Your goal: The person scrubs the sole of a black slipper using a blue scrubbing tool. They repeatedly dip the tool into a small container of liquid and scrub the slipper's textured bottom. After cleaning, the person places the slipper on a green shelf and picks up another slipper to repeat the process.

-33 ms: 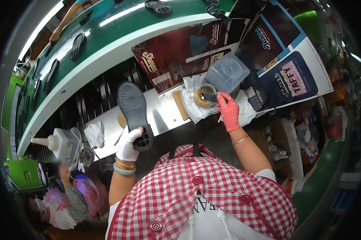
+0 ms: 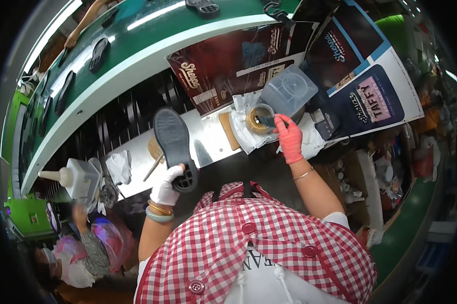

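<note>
- We see the black shoe sole (image 2: 170, 133) held over the bench's near edge, its broad end tilted up and leftward, its lattice end lowest.
- The white-gloved left hand (image 2: 165, 188) is closed around that lattice end; since the earlier frame, hand and sole have shifted slightly right and down.
- With that shift, we see more of the thin stick (image 2: 154, 168) and the round tan pad (image 2: 155, 148), both left of the sole.
- The red-gloved right hand (image 2: 290, 139) pinches a dark tool (image 2: 266, 121) in its fingertips, almost exactly where it was; the tool's far end stays in the amber-lined cup (image 2: 252, 121).
- Between the sole and the tan block (image 2: 229, 130), we have a bare stretch of metal bench (image 2: 208, 144).
- Around the cup it is tighter: white cloths (image 2: 241, 133) lie to its left, and the clear plastic box (image 2: 289, 90) stands just behind.
- The bench's near edge runs beneath the sole in our view, with a dark gap between it and the checked apron (image 2: 249, 240).
- Beyond, a slatted dark rack (image 2: 119, 119) and the pale rim (image 2: 112, 76) of the green conveyor (image 2: 142, 43) bound our space, while upright printed panels (image 2: 216, 66) wall off the back.
</note>
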The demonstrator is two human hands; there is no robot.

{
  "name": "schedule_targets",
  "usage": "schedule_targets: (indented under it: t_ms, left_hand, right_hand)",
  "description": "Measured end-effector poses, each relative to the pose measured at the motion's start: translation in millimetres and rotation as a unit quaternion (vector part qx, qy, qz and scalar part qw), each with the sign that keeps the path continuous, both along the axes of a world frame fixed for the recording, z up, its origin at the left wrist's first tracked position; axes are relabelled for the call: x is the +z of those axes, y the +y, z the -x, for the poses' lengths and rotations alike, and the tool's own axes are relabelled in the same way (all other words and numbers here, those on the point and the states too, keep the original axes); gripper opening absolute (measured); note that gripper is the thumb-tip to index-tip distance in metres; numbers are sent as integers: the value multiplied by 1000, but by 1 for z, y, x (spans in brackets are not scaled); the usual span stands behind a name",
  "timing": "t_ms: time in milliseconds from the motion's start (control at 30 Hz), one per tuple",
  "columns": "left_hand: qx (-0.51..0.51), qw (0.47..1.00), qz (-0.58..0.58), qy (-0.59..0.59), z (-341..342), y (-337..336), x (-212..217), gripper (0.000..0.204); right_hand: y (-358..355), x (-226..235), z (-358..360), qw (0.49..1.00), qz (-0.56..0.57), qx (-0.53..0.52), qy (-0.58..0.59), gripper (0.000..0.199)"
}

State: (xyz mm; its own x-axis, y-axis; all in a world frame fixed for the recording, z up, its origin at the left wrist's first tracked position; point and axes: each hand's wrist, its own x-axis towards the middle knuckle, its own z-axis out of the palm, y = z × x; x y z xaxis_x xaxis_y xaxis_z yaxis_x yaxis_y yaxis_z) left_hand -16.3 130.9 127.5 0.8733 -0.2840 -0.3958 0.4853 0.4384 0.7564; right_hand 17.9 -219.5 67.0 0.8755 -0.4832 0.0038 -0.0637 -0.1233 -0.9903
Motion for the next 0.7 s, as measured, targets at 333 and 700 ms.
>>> schedule_targets:
  t_ms: [333, 700]
  left_hand:
    - [-22, 992, 113, 57, 20, -22, -40, 56]
    - [-67, 985, 150, 45, -34, -29, -49, 54]
  right_hand:
    - [2, -16, -23, 999, -8, -9, 39, 29]
    - [3, -19, -24, 996, -28, -18, 77, 32]
